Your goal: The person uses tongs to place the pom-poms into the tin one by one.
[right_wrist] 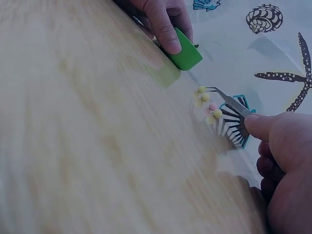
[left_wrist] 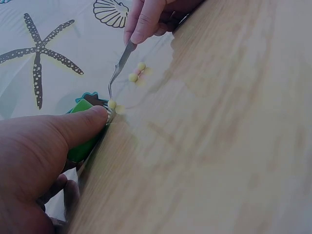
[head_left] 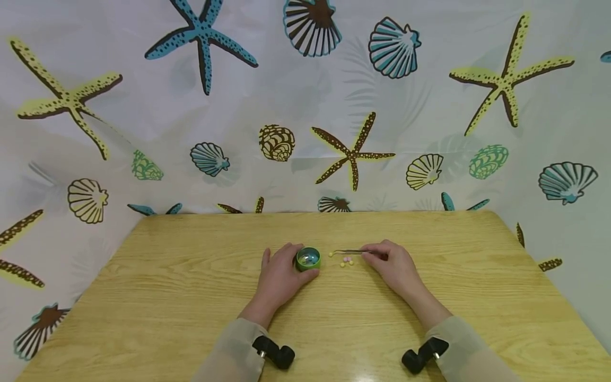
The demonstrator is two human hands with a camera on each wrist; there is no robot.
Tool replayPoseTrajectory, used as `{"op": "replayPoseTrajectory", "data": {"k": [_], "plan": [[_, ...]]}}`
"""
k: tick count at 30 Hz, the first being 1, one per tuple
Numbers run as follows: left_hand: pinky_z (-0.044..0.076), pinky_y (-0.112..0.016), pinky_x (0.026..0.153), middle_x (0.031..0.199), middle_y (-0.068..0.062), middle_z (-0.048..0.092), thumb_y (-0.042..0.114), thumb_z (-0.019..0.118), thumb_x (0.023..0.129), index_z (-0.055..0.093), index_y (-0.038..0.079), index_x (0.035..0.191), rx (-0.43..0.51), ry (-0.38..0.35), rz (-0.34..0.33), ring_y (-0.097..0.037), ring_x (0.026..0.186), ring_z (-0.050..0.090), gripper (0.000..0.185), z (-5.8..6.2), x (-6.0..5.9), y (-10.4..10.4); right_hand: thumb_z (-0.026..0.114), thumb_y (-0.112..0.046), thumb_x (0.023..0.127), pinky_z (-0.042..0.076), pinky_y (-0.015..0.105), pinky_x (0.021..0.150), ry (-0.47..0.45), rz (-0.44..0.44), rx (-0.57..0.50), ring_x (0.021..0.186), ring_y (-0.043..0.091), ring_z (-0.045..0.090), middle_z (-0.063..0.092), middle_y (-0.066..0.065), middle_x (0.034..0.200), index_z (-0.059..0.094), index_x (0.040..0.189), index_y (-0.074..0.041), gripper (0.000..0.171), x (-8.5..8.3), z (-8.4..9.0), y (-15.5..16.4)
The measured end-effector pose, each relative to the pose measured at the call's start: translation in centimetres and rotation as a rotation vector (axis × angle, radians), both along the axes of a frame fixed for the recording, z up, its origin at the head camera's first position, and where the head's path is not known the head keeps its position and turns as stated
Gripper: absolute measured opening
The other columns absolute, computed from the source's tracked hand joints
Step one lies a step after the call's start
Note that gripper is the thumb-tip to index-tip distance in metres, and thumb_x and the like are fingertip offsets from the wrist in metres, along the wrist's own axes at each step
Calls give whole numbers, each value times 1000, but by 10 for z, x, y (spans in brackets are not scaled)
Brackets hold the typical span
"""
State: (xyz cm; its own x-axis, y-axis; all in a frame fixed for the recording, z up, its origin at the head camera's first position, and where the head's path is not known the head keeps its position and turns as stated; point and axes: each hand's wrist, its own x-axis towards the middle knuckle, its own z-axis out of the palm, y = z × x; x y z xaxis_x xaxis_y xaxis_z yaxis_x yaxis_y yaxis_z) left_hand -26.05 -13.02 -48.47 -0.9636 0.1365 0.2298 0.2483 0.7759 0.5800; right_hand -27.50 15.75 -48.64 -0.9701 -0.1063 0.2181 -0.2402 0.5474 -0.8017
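My left hand [head_left: 282, 276] grips a small round green cup [head_left: 308, 259], its thumb along the near side and fingers behind. The cup stands upright on the table, with a shiny inside. Between thumb and fingers, my right hand [head_left: 392, 265] pinches metal tweezers [head_left: 350, 251] with a bent tip pointing left. A yellow bead [right_wrist: 202, 89] is at the tweezer tip, a short way right of the cup. Closer to my right hand, a small group of beads lies on the table, with a pink bead [head_left: 346, 259] and a yellow bead [head_left: 342, 265] among them.
The wooden table [head_left: 157, 297] reaches back to a white curtain [head_left: 248, 106] printed with starfish and shells. Black mounts sit on both wrists, such as the left wrist mount [head_left: 273, 352].
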Motion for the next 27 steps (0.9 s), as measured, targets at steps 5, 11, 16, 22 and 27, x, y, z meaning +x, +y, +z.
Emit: {"op": "replayPoseTrajectory", "data": {"k": [5,11,16,22,27], "plan": [[11,-72,130,147,-19,68,33,93,93,67,1,144,-1,-5,0,-41,152,50,66,-3,1,0,77,-19,107,52,35,80,-15,-15,-43,90,19,63,74,3,102,85,124,-10,21,1,-1,0],[11,-71,131,147,-19,68,34,93,93,67,1,145,0,2,-3,-41,152,50,66,-2,0,1,76,-19,107,51,35,79,-22,-8,-47,89,20,63,74,3,102,85,125,-13,21,-2,1,-2],[10,-71,131,148,-19,68,34,93,93,67,1,145,2,6,-10,-41,152,50,67,-1,-1,2,77,-18,107,50,36,78,-17,6,-27,87,20,60,73,2,100,86,123,-14,19,-5,3,-2],[11,-71,131,148,-19,68,34,92,94,67,1,146,-5,11,-8,-41,152,50,67,1,-1,1,78,-18,106,48,36,78,-23,12,-13,86,20,58,72,1,98,87,120,-15,17,-5,4,-3],[11,-71,131,147,-19,68,34,92,93,67,1,145,-10,-2,0,-41,153,50,67,1,0,0,78,-17,106,48,34,78,-31,12,-4,86,19,58,72,1,98,87,118,-13,16,-5,2,-5]]}}
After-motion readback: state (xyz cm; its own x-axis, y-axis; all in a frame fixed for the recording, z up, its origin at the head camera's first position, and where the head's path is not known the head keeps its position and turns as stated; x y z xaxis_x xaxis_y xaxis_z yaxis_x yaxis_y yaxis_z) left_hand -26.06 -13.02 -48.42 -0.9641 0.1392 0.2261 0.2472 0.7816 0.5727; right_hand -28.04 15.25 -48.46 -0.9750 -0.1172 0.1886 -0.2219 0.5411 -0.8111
